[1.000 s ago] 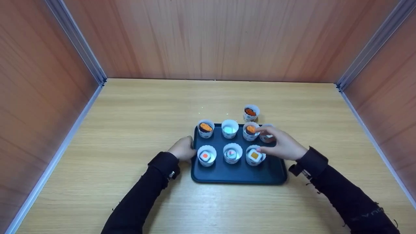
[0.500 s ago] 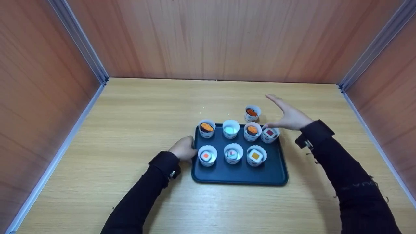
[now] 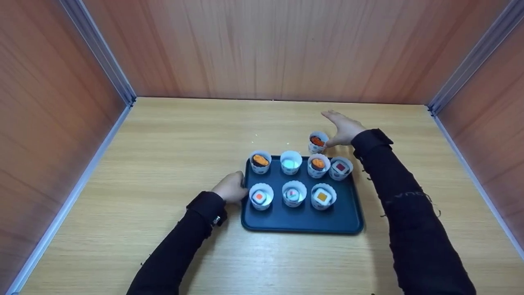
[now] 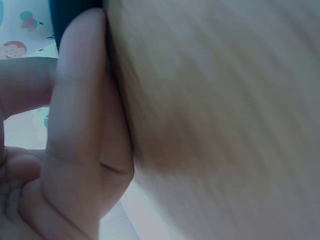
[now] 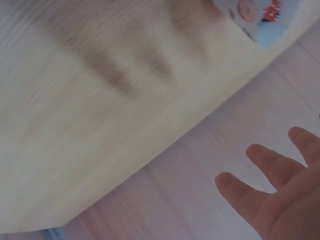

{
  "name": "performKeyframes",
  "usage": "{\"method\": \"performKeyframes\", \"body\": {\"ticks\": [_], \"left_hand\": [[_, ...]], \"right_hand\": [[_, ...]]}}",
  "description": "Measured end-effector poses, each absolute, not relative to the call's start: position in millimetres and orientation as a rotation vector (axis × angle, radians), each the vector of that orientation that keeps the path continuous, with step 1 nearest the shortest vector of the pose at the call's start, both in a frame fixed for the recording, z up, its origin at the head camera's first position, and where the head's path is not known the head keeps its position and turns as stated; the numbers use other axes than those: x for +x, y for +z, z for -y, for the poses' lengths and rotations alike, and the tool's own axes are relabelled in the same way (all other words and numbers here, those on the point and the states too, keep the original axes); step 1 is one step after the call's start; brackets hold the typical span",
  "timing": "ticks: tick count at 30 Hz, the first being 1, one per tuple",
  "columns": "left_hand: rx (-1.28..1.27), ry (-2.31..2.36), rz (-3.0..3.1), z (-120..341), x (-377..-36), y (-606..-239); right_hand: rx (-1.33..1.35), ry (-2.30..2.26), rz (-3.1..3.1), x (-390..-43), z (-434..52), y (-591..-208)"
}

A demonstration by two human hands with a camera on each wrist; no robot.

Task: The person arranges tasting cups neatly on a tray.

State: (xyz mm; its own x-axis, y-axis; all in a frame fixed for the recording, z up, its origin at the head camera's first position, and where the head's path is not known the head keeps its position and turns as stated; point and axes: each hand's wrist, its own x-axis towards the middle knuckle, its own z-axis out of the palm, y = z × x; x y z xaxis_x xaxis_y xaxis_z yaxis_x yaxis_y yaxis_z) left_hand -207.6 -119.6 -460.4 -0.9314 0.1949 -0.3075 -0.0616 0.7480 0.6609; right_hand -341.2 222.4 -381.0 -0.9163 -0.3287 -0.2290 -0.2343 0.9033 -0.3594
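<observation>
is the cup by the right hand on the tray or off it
Off: the white paper cup with orange filling stands on the wooden table, behind the dark tray.

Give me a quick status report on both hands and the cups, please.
Right hand open, beside the lone cup behind the tray. Left hand rests on tray's left edge. Seven cups on tray; nothing blocking.

Head view overlooks table [image 3: 163, 164]; wrist views (blurred) hug it.

Left-wrist view: blurred table [image 4: 225, 125], cropped tray [image 4: 75, 15].
</observation>
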Motion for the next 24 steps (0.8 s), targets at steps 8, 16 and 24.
{"method": "performKeyframes", "body": {"ticks": [8, 16, 24], "left_hand": [[0.132, 0.966, -2.61, 116, -208, -460], [0.161, 0.992, -2.606, 115, -204, -458], [0.109, 1.055, -2.529, 113, -203, -457]], "right_hand": [[-0.363, -0.308, -2.751, -343, -209, -392], [-0.321, -0.292, -2.718, -338, -196, -404], [-0.327, -0.267, -2.763, -332, -196, -408]]}}
